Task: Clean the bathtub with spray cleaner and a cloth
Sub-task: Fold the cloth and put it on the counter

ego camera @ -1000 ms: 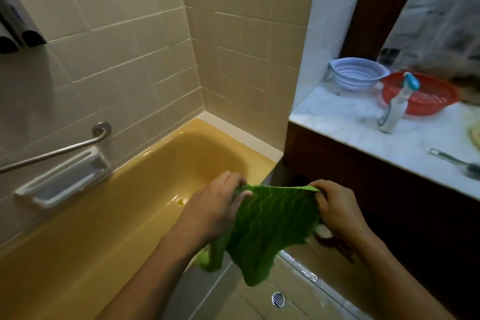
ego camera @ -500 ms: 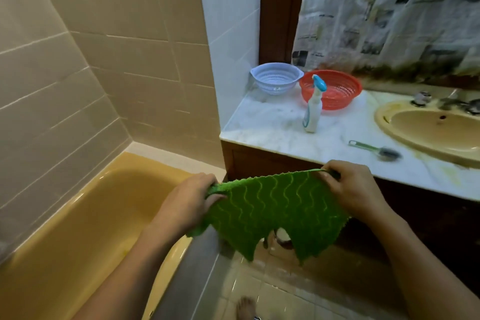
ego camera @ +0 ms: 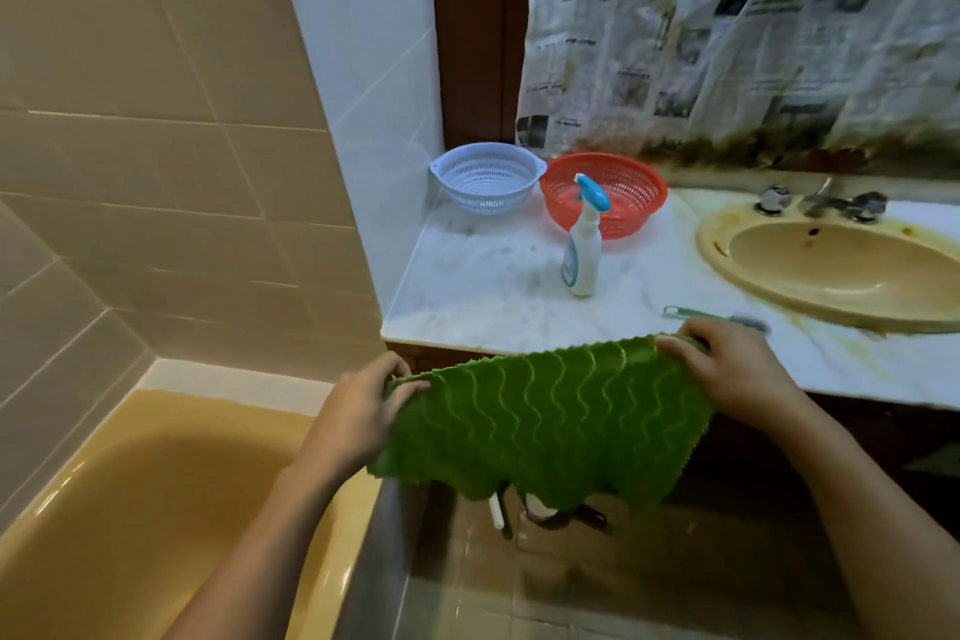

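Green cloth (ego camera: 540,426) pulled wide between both hands; bathtub (ego camera: 156,509) not yet wiped.

The left hand (ego camera: 358,411) and right hand (ego camera: 727,369) each pinch a top corner, and the cloth hangs before the counter (ego camera: 493,296) edge. Within the last second the view has swung from tub to counter, where the spray bottle (ego camera: 584,244) stands untouched, probably needed next.

Spray bottle (ego camera: 583,250) stands on counter (ego camera: 483,296), right of bathtub (ego camera: 156,509).
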The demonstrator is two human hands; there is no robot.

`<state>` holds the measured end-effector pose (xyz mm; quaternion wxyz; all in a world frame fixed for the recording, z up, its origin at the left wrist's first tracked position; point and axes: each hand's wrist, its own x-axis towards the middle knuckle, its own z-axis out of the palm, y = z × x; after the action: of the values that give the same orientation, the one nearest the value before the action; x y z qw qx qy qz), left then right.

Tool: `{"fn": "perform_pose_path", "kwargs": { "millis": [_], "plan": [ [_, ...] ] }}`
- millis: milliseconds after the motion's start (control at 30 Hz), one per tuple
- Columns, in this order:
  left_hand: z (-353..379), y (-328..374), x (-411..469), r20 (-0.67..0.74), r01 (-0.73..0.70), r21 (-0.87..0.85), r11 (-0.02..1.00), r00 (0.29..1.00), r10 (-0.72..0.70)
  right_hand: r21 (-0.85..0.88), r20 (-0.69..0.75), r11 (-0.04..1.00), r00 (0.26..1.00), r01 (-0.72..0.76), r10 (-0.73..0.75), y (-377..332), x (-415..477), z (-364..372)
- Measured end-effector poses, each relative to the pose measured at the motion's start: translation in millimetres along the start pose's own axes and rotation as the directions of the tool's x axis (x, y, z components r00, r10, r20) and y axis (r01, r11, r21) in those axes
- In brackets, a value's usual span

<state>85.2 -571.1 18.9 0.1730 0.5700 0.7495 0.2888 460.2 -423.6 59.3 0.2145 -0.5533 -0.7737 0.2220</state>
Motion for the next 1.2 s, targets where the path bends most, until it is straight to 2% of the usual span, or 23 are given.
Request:
{"fn": "perform_pose_path", "kwargs": {
  "millis": [100, 267, 433, 500, 600, 700, 867, 933, 1033, 1100, 1200],
  "plan": [
    [-0.9, 0.9, 32.5, -0.030, -0.012, -0.027, 1.000, 0.999, 0.011, 0.028, 0.081, 0.999, 0.996, -0.026, 0.023, 6.0, 14.9, -3.7],
    [-11.0, 8.5, 83.9, -0.082, 0.004, 0.013, 1.000, 0.997, -0.003, 0.157, -0.015, 0.981, 0.993, -0.111, 0.115, 21.5, 46.0, -6.4],
    [-6.2, 22.3, 125.9, -0.140, 0.140, 0.043, 0.989, 0.981, -0.133, 0.256, -0.148, 0.952, 0.966, -0.167, 0.210, 32.0, 97.6, -1.7],
    [-0.2, 32.4, 137.9, -0.178, 0.205, 0.009, 0.979, 0.963, -0.200, 0.361, -0.113, 0.912, 0.961, -0.196, 0.251, 35.6, 118.9, 1.2],
    [12.5, 46.5, 154.6, -0.204, 0.318, -0.173, 0.932, 0.914, -0.350, 0.512, -0.011, 0.831, 0.966, -0.216, 0.258, 35.0, 149.6, 3.4],
    [25.2, 63.4, 166.1, -0.153, 0.385, -0.405, 0.829, 0.865, -0.477, 0.580, 0.123, 0.780, 0.972, -0.235, 0.201, 30.0, 175.4, 0.1],
    [53.3, 93.6, 178.5, -0.041, 0.432, -0.625, 0.650, 0.813, -0.580, 0.590, 0.258, 0.759, 0.955, -0.276, 0.146, 23.0, 202.2, 6.7],
    [62.4, 105.6, 183.1, 0.019, 0.440, -0.685, 0.581, 0.808, -0.589, 0.640, 0.346, 0.716, 0.937, -0.280, 0.057, 16.2, 204.6, 13.5],
    [72.0, 126.6, 188.5, 0.163, 0.449, -0.753, 0.480, 0.835, -0.526, 0.662, 0.440, 0.692, 0.897, -0.289, -0.047, 2.8, 201.8, 24.0],
    [74.4, 139.0, 191.0, 0.211, 0.448, -0.749, 0.488, 0.860, -0.465, 0.642, 0.458, 0.718, 0.886, -0.269, -0.078, -7.3, 199.6, 30.3],
    [75.0, 143.8, 194.4, 0.241, 0.446, -0.700, 0.557, 0.883, -0.404, 0.632, 0.442, 0.740, 0.891, -0.230, -0.101, -20.2, 196.5, 39.1]
  ]
}}
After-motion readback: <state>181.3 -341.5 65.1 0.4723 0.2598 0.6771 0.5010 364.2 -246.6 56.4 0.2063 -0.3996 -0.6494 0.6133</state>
